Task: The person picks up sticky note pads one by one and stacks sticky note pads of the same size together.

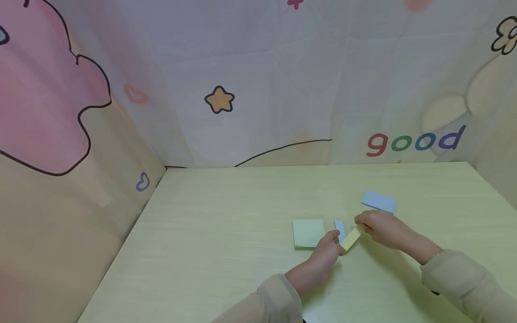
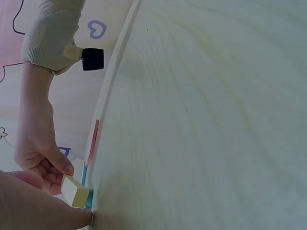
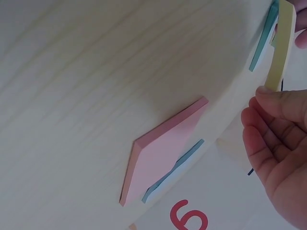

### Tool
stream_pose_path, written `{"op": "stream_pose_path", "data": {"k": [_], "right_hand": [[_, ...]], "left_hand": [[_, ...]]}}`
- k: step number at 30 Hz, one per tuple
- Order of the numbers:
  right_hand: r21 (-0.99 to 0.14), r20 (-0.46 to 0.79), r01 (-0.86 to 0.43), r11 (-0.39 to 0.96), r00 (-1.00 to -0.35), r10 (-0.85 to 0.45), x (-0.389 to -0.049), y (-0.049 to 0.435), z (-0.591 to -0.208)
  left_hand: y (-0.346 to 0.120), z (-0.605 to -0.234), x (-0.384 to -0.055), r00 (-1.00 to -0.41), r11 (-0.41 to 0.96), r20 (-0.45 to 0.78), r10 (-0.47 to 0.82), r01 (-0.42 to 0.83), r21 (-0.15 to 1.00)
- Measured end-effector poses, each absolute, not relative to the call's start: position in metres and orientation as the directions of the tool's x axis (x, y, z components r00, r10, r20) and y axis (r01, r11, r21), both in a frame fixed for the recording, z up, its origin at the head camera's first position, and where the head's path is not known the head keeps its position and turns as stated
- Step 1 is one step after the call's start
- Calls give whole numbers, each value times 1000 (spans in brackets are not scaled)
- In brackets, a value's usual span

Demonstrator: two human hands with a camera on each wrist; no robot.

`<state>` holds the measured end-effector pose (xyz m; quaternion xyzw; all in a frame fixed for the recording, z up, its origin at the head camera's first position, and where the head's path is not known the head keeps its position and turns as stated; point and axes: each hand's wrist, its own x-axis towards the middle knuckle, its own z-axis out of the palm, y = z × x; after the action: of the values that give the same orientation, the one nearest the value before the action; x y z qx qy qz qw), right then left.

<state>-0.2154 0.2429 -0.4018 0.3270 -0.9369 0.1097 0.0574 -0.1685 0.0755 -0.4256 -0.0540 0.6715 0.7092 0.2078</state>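
Observation:
A narrow yellow sticky note pad (image 1: 352,238) is held slanted between both hands. My left hand (image 1: 324,256) grips its lower left end, thumb on one side and fingers on the other. At the upper right end, my right hand (image 1: 383,228) pinches the pad between thumb and curled fingers. Just behind the left fingertips lies a small blue sticky note pad (image 1: 340,229), partly covered. A pale green square pad (image 1: 308,232) lies left of it on the table. The right wrist view shows the yellow strip (image 3: 283,45) upright, the thumb against its lower end.
Beyond the right hand lies another blue pad (image 1: 378,201). A pink pad (image 3: 165,148) shows beside a blue one (image 3: 177,168) in the right wrist view. The pale wooden table (image 1: 210,251) meets a printed cloth backdrop (image 1: 258,89) behind and at both sides.

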Motion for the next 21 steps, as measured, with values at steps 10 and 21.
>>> {"op": "stream_pose_path", "data": {"k": [10, 21], "right_hand": [[-115, 195, -621, 776, -780, -595, -216, 242, -405], [-16, 231, -641, 767, -749, -621, -217, 240, -409]], "left_hand": [[76, -426, -168, -906, -14, -358, 226, -370, 929], [76, -427, -169, -908, -11, -352, 226, -364, 931]]}}
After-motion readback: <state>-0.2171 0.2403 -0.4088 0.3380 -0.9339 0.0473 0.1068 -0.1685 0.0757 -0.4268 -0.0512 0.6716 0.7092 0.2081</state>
